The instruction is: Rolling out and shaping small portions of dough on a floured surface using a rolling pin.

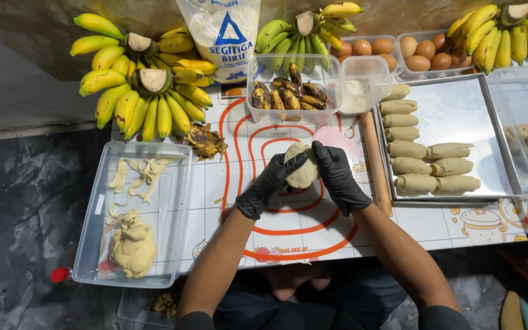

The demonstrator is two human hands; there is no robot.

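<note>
While both black-gloved hands, left hand (268, 183) and right hand (337, 177), close around a beige dough lump (302, 168) above the orange-ringed mat (288, 235), shaping seems underway; next, firmer pressing looks necessary.

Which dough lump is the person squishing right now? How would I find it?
Start at the white mat with orange rings. Above its middle, two black-gloved hands, left hand and right hand, cup a round tan dough lump. Unlike the rolled pieces on the metal tray, it's held.

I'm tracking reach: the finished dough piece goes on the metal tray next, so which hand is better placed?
Probably the right hand: it cups the dough on the side facing the metal tray; the left hand would have to cross over.
</note>
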